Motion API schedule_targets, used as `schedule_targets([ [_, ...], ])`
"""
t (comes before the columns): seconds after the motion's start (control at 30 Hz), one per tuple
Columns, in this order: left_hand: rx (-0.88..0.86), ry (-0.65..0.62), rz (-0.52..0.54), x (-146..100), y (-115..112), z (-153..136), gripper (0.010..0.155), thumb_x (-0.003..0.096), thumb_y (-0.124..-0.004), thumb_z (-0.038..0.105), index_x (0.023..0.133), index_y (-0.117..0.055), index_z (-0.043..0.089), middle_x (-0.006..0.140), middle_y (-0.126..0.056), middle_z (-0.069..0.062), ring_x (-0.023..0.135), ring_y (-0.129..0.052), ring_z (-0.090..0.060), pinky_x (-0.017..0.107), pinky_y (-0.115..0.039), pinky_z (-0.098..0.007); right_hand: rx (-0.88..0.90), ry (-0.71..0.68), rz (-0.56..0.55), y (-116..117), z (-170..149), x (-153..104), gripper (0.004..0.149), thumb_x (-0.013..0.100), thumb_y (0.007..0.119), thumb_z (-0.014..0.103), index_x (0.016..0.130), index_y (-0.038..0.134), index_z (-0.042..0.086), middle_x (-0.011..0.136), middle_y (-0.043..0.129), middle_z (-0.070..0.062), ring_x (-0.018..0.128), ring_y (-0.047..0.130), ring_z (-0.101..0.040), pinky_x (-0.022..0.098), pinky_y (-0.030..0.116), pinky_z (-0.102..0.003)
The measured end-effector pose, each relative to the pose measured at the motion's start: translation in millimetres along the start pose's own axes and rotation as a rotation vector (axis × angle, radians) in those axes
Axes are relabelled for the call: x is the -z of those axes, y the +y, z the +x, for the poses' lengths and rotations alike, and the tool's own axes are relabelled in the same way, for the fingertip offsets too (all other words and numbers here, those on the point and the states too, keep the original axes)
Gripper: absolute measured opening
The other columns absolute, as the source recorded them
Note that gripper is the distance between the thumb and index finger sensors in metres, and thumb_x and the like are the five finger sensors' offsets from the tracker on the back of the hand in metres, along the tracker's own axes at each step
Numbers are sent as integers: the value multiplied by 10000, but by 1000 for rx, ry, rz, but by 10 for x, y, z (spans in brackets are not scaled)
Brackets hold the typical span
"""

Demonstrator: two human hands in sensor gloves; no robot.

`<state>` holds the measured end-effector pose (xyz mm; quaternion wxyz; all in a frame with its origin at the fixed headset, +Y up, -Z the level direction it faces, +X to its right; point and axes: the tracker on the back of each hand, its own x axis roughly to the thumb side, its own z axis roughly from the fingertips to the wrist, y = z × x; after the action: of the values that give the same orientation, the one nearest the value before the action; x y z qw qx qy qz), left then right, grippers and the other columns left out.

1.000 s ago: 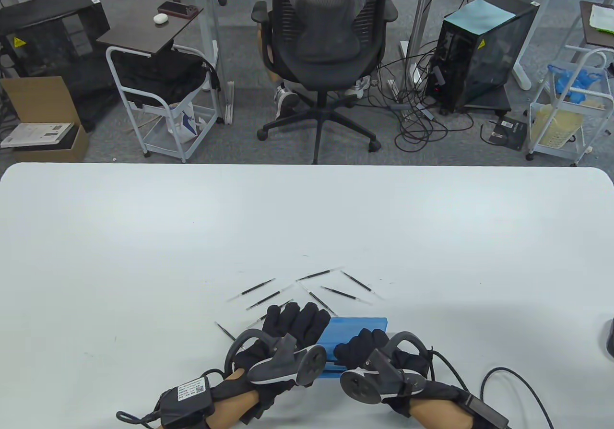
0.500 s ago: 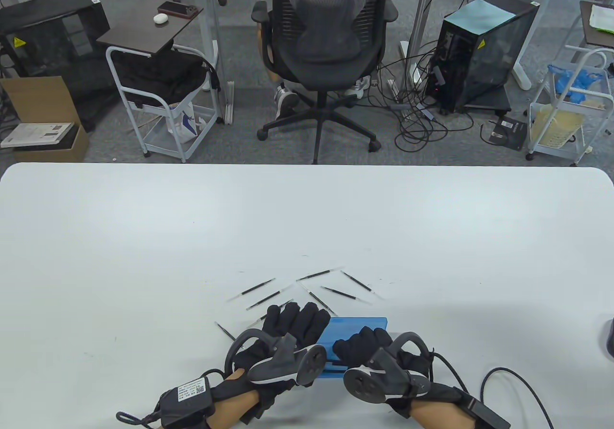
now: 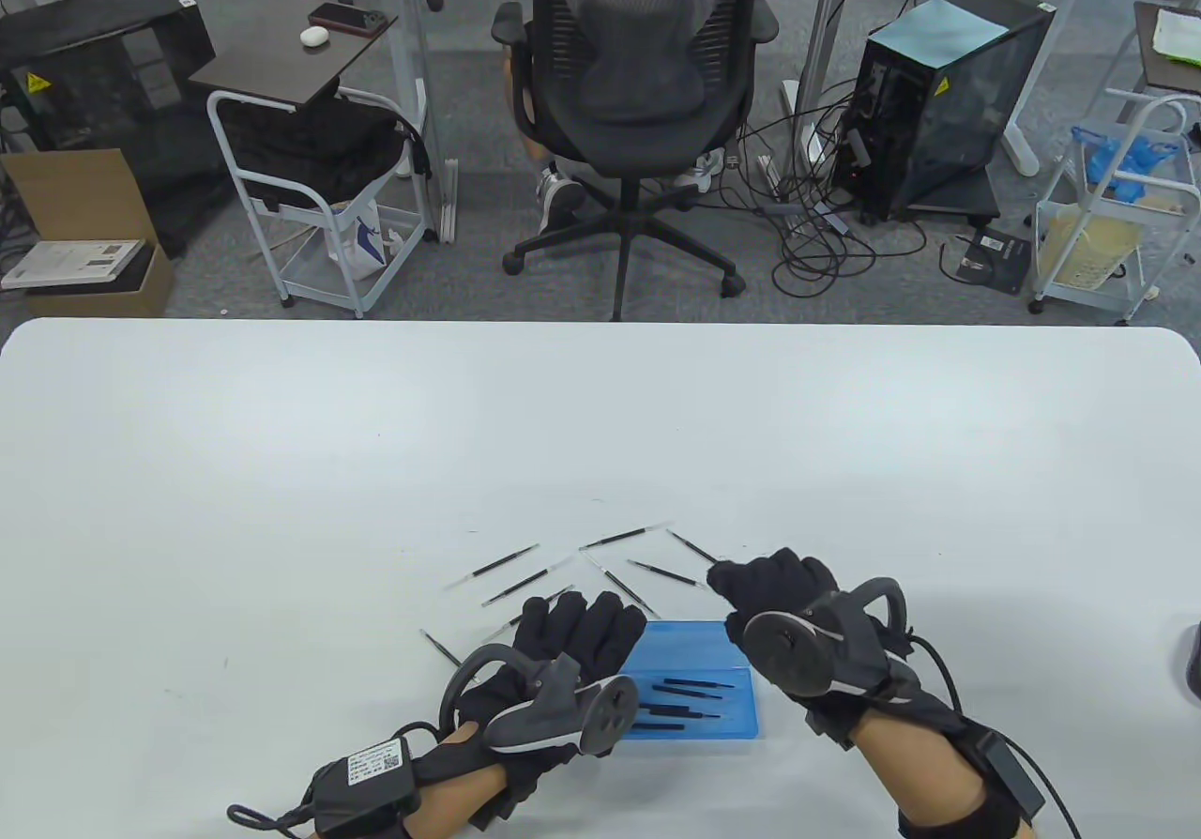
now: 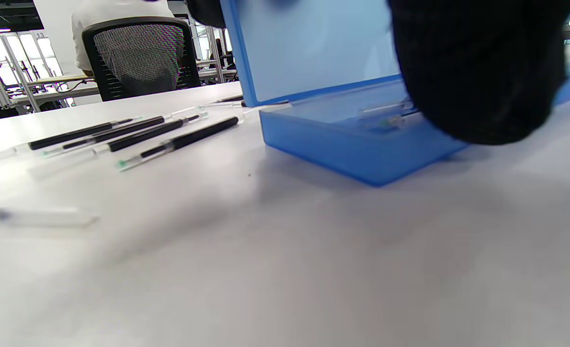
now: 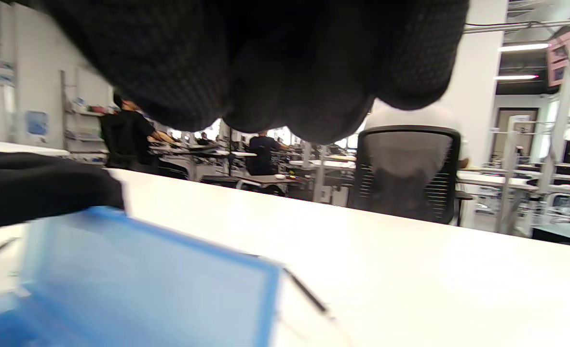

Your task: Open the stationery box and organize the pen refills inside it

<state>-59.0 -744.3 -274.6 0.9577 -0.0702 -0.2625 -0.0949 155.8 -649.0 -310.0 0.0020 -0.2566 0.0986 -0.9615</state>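
1. The blue stationery box lies open near the table's near edge, a little right of its middle. Its long axis runs parallel to that edge, and the left wrist view shows its lid standing up at the far side.
2. A few pen refills lie inside the box, roughly along its length.
3. More loose refills are scattered on the table just beyond the box, fanned at differing angles; one single refill lies left of the left hand.
4. The left hand rests at the box's left end, fingers fairly straight and pointing toward the far edge.
5. The right hand is at the box's far right corner, fingers curled; whether they pinch the lid cannot be told.
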Motion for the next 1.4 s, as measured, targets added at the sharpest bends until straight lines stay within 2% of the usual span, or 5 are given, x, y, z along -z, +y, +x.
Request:
schedule_targets([
  [0.2, 0, 0, 0, 1, 0, 4, 1196, 375, -816, 629, 1130, 38, 265, 1286, -57, -61, 1211, -287, -423, 869, -318, -676, -11, 70, 108, 238, -252, 318, 580, 431, 928, 324, 957, 768, 139, 763, 1001, -81, 685, 1001, -343, 537, 837, -513],
  [0.33, 1, 0, 1, 2, 1, 5, 1197, 375, -816, 628, 1130, 38, 264, 1286, -57, -63, 1210, -291, -424, 870, -318, -675, -10, 84, 203, 509, -337, 512, 585, 428, 929, 330, 957, 768, 141, 768, 1000, -80, 690, 1000, -344, 537, 837, -508],
  [0.7, 2, -2, 2, -1, 0, 8, 1196, 377, -816, 628, 1130, 40, 265, 1287, -56, -62, 1210, -287, -424, 870, -316, -676, -28, 79, 363, 1010, -422, 809, 598, 420, 933, 341, 962, 763, 152, 780, 1003, -77, 708, 1000, -344, 549, 831, -510],
  [1.1, 2, -2, 2, -1, 0, 8, 1197, 376, -817, 628, 1131, 39, 266, 1287, -54, -63, 1211, -283, -424, 871, -312, -676, -72, 70, 409, 1211, -402, 877, 584, 423, 935, 324, 959, 769, 162, 777, 1013, -67, 703, 1009, -337, 549, 831, -506],
  [1.4, 2, -2, 2, -1, 0, 8, 1198, 377, -817, 627, 1131, 41, 266, 1287, -53, -61, 1211, -283, -425, 871, -313, -677, -113, 66, 381, 1204, -365, 868, 562, 423, 934, 303, 946, 780, 164, 755, 1021, -54, 683, 1018, -329, 536, 839, -500],
])
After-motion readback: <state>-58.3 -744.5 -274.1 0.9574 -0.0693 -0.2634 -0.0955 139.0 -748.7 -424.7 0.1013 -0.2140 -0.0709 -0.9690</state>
